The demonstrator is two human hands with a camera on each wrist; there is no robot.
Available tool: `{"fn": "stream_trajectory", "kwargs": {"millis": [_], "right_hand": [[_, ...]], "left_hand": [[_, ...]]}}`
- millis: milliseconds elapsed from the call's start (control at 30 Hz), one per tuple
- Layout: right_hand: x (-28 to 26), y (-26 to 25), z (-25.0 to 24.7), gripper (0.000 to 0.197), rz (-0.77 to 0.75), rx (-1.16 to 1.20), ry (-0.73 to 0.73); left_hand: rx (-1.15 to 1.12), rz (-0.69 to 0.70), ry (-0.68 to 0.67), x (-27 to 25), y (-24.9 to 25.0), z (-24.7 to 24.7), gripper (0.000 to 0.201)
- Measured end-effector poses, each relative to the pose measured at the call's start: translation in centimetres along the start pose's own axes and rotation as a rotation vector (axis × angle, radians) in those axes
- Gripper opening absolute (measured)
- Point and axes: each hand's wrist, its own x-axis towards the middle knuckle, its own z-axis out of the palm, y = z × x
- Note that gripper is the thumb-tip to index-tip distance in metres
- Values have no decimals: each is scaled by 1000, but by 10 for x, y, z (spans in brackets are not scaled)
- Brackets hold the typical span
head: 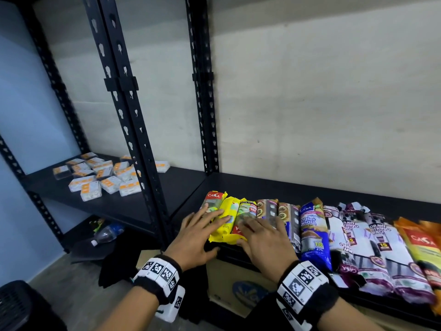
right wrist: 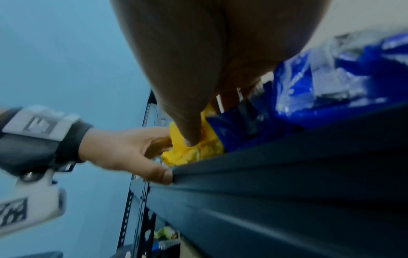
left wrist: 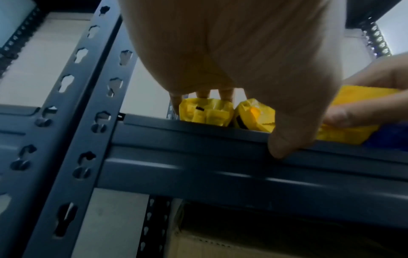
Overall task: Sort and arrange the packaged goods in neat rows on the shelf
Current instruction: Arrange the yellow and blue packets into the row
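A row of long packaged rolls lies side by side on the black shelf [head: 238,185]. At its left end are yellow packs [head: 226,218]; a blue pack [head: 312,230], white drawstring-bag packs [head: 372,247] and orange packs [head: 420,244] follow to the right. My left hand [head: 198,232] lies flat with straight fingers on the leftmost yellow packs [left wrist: 206,111], its thumb on the shelf's front lip [left wrist: 198,137]. My right hand [head: 262,237] lies flat beside it on the third yellow pack [right wrist: 192,150] and the brown packs [head: 269,209], thumb at the pack's near end.
Several small white-and-orange boxes [head: 100,175] lie scattered on the neighbouring shelf to the left, behind black slotted uprights [head: 128,115]. A cardboard box [head: 236,283] stands under the shelf. A plastic bottle [head: 107,232] lies on a lower level at left.
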Motion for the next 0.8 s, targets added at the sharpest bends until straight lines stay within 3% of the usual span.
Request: {"fn": "stream_trajectory", "kwargs": {"millis": [233, 367, 433, 567, 700, 800], "right_hand": [[0, 7, -5, 29, -7, 61, 29], [10, 11, -41, 42, 65, 223, 87], [26, 20, -59, 38, 188, 312, 106], [72, 47, -59, 34, 301, 510, -11], [100, 69, -38, 32, 360, 604, -179], [108, 75, -30, 39, 429, 617, -259]], "left_hand": [[-124, -32, 110, 5, -4, 1, 73], [-167, -71, 182, 8, -1, 1, 67], [-111, -76, 198, 11, 3, 0, 64], [-86, -114, 260, 11, 15, 0, 53], [-65, -96, 268, 7, 20, 3, 62], [-83, -70, 278, 7, 21, 4, 49]]}}
